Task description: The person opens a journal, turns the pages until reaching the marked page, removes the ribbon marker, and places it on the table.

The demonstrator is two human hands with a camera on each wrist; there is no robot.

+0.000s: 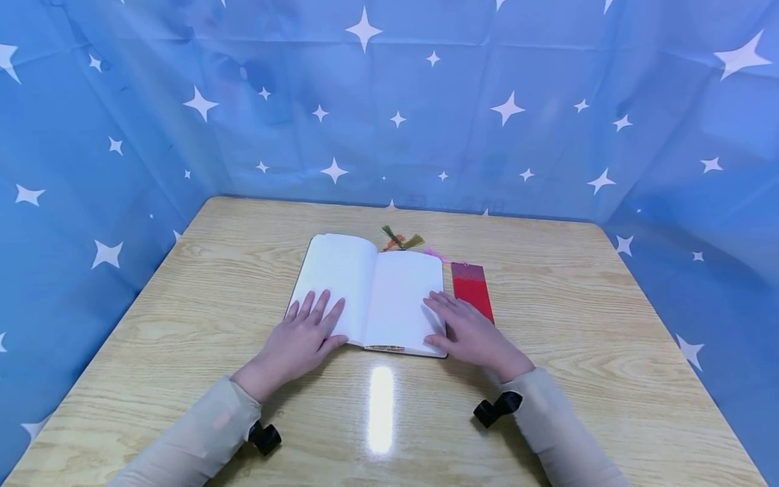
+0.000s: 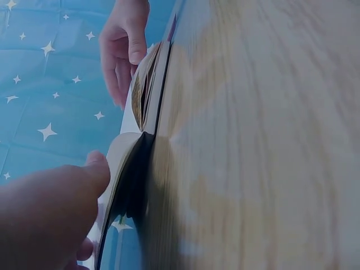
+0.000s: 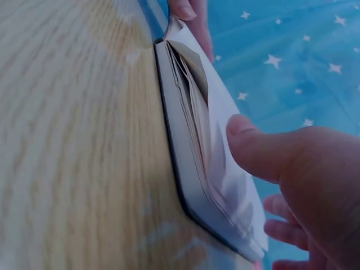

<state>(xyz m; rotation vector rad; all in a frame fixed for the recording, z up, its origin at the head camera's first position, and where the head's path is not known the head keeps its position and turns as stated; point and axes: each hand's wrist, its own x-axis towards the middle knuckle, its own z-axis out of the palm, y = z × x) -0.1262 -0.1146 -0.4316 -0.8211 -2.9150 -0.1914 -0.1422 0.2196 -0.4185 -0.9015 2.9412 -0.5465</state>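
Note:
An open notebook [image 1: 398, 291] with blank white pages lies in the middle of the table. On its left page rests my left hand [image 1: 307, 336], palm down with fingers spread. My right hand [image 1: 468, 331] lies over the right page's outer edge, fingers loosely extended and holding nothing. In the right wrist view its thumb [image 3: 253, 143] is close to the page. Something is tucked between the right-hand pages [image 3: 194, 98], which bulge apart at the lower edge. Green and orange tassels [image 1: 402, 240] stick out at the top. A red bookmark [image 1: 471, 287] lies right of the notebook, partly behind my right hand.
The pale wood-grain table [image 1: 201, 284] stretches around the notebook. Blue curtains [image 1: 438, 135] with white stars stand along its back and sides. A bright light reflection falls on the tabletop in front of the notebook. Each wrist wears a small black camera [image 1: 264, 438].

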